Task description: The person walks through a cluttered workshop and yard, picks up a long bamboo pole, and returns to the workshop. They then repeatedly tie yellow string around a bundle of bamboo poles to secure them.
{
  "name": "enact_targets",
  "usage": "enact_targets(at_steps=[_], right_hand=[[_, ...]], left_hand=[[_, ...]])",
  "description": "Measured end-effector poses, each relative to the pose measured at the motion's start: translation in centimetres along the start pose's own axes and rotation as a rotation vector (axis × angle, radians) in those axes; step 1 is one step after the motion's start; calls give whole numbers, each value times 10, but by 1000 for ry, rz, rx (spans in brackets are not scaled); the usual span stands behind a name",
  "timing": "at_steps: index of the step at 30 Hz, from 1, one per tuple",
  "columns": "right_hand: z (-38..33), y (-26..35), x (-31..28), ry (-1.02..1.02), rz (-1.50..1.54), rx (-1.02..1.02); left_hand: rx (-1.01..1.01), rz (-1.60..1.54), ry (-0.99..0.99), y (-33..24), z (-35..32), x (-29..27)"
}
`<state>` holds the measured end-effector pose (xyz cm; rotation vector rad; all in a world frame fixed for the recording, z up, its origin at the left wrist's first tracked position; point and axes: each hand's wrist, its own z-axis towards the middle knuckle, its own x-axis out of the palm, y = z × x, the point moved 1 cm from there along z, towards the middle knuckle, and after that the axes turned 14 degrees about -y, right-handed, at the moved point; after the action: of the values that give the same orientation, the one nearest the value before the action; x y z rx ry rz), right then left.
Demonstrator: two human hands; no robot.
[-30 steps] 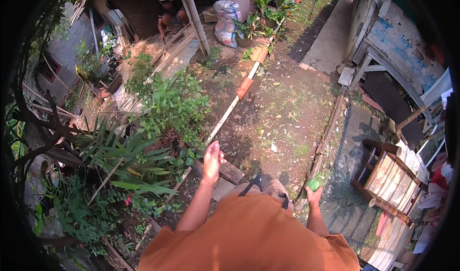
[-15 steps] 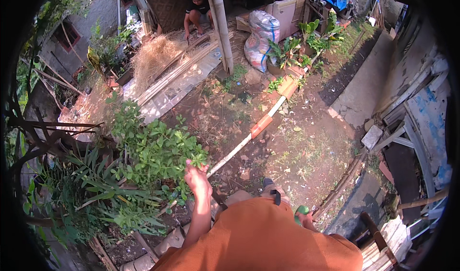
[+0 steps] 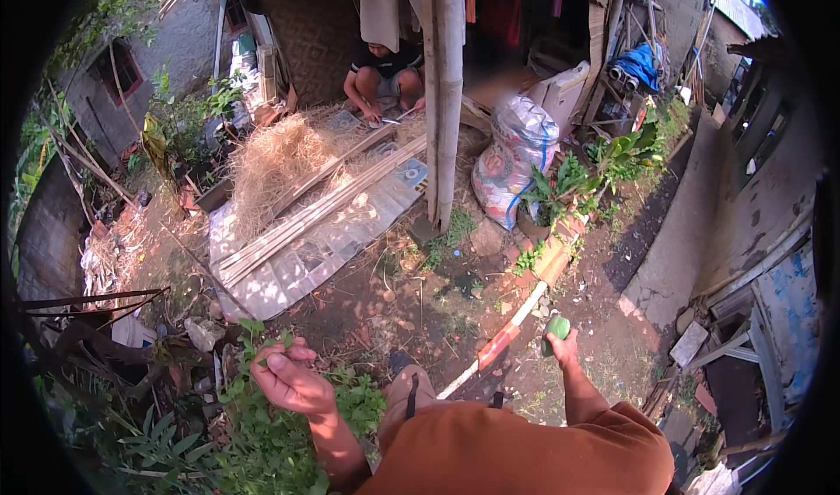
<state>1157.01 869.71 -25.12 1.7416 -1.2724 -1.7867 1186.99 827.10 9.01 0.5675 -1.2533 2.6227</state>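
My left hand [image 3: 296, 381] is raised over a leafy green shrub [image 3: 280, 447], its thumb and fingers pinched at a small leafy sprig [image 3: 249, 342]. Whether that sprig is still joined to the shrub cannot be made out. On the other side of my body, my right hand [image 3: 565, 350] grips a smooth, rounded green thing that looks like broad leaves [image 3: 555, 331], held upright above the bare soil.
Another person [image 3: 385, 80] squats by the house, hands at a blade among long bamboo strips [image 3: 324, 202] and a heap of straw-like shavings [image 3: 276, 171]. A bamboo post [image 3: 444, 101], a stuffed sack [image 3: 514, 158] and a pipe edging [image 3: 512, 329] stand or lie ahead.
My view has tipped up toward the house. My left hand has moved left over the shrub with the sprig, and my right hand has come forward with the green leaves.
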Motion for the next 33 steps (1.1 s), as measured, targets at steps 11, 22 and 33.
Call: enact_targets(at_steps=[11, 22, 33], right_hand=[[-15, 75, 277, 332, -419, 53], [115, 399, 519, 562, -407, -360], [165, 648, 744, 565, 58, -86]], left_hand=[[-377, 300, -71, 233, 189, 127], [-572, 294, -125, 419, 278, 292], [-744, 208, 406, 666, 353, 518]])
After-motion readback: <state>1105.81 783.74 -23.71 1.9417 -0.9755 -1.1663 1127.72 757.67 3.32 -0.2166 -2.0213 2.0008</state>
